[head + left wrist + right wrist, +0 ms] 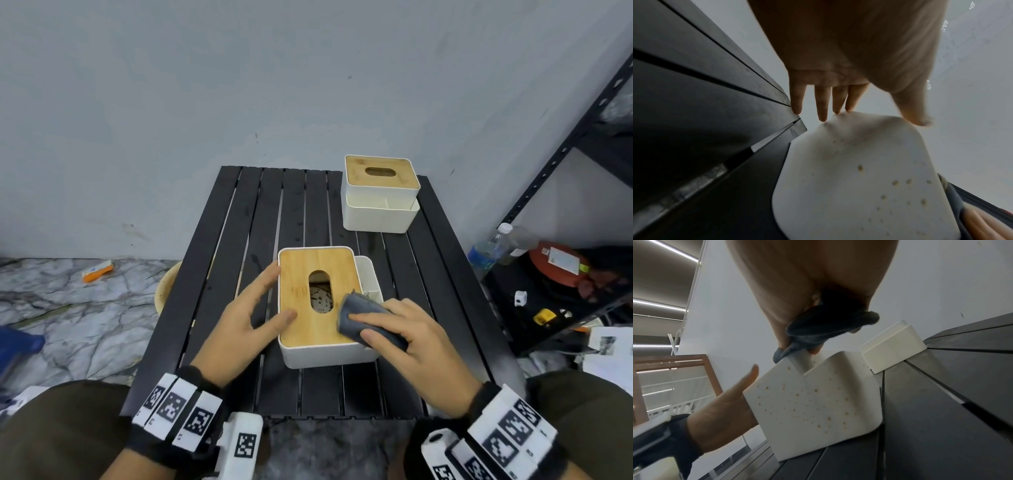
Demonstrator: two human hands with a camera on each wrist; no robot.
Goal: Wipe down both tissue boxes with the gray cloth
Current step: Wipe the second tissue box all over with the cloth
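Near tissue box [318, 329] sits mid black slatted table [239, 222], bamboo lid up. Left hand [246, 315], fingers straight, steadies box's left side, thumb on lid. Right hand [411, 339] grips bunched gray cloth [366, 318], pressed onto lid's right edge. Far tissue box [380, 195] stands at table's back right, well apart.

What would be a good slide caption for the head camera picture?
Right hand presses a gray cloth onto the near tissue box's bamboo lid while the left hand steadies it.
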